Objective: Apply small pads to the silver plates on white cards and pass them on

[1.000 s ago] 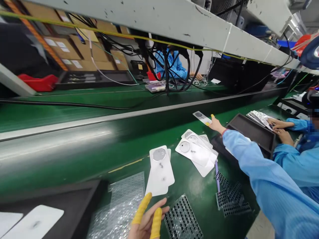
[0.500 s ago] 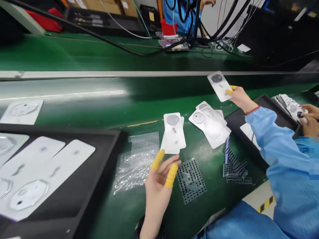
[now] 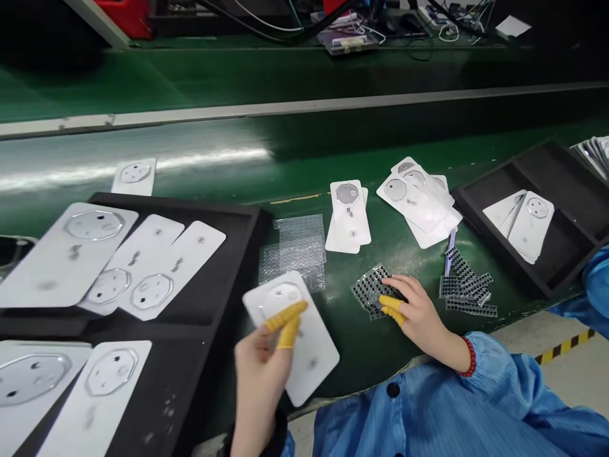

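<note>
The left hand (image 3: 259, 374), its yellow-capped fingers closed, pinches a white card (image 3: 311, 362) at lower center of the frame, over the green counter (image 3: 342, 368). At lower right, the curled right hand (image 3: 419, 314) touches a black dotted sheet (image 3: 368, 292); whether it grips cannot be told.

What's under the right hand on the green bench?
A black-dotted clear plastic sheet lies on the green bench under the right hand. The part beneath the fingers is covered, so it can't be seen.

Green conveyor bench (image 3: 157, 76) above pale floor (image 3: 571, 381) with black-and-yellow hazard tape (image 3: 565, 346)
</note>
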Action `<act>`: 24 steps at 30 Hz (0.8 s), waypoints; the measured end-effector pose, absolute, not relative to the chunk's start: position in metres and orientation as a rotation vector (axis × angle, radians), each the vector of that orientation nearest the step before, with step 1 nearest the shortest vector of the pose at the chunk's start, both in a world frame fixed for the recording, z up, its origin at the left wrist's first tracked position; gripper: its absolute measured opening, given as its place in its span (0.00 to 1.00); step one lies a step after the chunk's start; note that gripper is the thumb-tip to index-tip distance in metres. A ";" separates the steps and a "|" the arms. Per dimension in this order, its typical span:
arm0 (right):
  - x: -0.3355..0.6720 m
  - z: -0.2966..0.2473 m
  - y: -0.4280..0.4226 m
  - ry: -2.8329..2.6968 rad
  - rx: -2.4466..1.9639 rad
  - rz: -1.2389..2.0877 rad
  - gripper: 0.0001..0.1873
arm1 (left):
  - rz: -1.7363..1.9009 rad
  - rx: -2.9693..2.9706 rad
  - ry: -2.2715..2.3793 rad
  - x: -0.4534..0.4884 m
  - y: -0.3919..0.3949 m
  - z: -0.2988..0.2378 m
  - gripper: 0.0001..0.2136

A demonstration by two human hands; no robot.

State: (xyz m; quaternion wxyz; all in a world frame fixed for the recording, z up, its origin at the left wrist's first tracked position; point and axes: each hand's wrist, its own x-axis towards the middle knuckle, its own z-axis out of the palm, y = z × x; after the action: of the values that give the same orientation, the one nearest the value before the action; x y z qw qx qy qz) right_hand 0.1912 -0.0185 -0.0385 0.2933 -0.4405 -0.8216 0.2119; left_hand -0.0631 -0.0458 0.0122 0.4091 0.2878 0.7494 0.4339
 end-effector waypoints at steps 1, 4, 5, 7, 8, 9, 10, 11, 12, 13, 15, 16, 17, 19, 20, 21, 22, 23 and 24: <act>0.193 -0.038 -0.016 -2.128 -1.129 0.598 0.14 | 1.027 0.716 1.841 -0.057 -0.047 0.009 0.16; 0.195 -0.027 -0.015 -1.988 -1.023 0.647 0.20 | 0.929 0.709 1.652 -0.023 -0.040 0.006 0.13; 0.196 -0.022 -0.016 -1.987 -0.996 0.650 0.21 | 0.928 0.706 1.596 -0.012 -0.037 0.006 0.13; 0.198 -0.012 -0.017 -2.043 -0.947 0.638 0.20 | 0.953 0.689 1.511 0.006 -0.031 0.006 0.13; 0.199 -0.007 -0.018 -2.092 -0.927 0.638 0.18 | 0.968 0.675 1.477 0.011 -0.029 0.005 0.13; 0.200 -0.004 -0.017 -2.144 -0.915 0.655 0.16 | 0.982 0.659 1.451 0.014 -0.028 0.004 0.13; 0.201 -0.001 -0.015 -2.187 -0.909 0.690 0.15 | 0.991 0.644 1.430 0.015 -0.028 0.004 0.14; 0.202 0.001 -0.013 -2.210 -0.908 0.731 0.14 | 0.994 0.631 1.413 0.015 -0.028 0.003 0.14; 0.202 0.002 -0.010 -2.212 -0.908 0.765 0.13 | 0.992 0.621 1.397 0.015 -0.029 0.003 0.14; 0.201 0.003 -0.007 -2.195 -0.905 0.781 0.11 | 0.986 0.612 1.382 0.014 -0.029 0.003 0.13; 0.197 0.002 -0.001 -2.141 -0.890 0.749 0.07 | 0.974 0.594 1.354 0.014 -0.031 0.004 0.13; 0.194 0.000 0.001 -2.122 -0.884 0.731 0.07 | 0.970 0.585 1.341 0.015 -0.032 0.004 0.13; 0.192 -0.001 0.003 -2.110 -0.882 0.732 0.08 | 0.969 0.577 1.328 0.015 -0.033 0.005 0.13; 0.188 -0.004 0.004 -2.093 -0.886 0.767 0.12 | 0.973 0.560 1.305 0.016 -0.034 0.006 0.14; 0.188 -0.005 0.004 -2.083 -0.890 0.782 0.13 | 0.974 0.554 1.296 0.016 -0.034 0.007 0.14; 0.187 -0.006 0.005 -2.076 -0.892 0.790 0.15 | 0.975 0.549 1.287 0.016 -0.035 0.007 0.14; 0.188 -0.007 0.005 -2.070 -0.890 0.791 0.16 | 0.973 0.546 1.279 0.016 -0.034 0.006 0.14; 0.188 -0.008 0.005 -2.067 -0.887 0.788 0.16 | 0.969 0.544 1.271 0.016 -0.034 0.006 0.13; 0.189 -0.009 0.005 -2.064 -0.885 0.788 0.16 | 0.963 0.544 1.262 0.015 -0.033 0.005 0.13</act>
State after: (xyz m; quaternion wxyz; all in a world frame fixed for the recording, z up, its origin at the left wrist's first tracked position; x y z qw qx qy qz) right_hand 0.1887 0.0054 -0.0089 0.3716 -0.3451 -0.8051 0.3075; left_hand 0.0153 -0.0334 0.0050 0.6682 0.2412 0.5596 0.4269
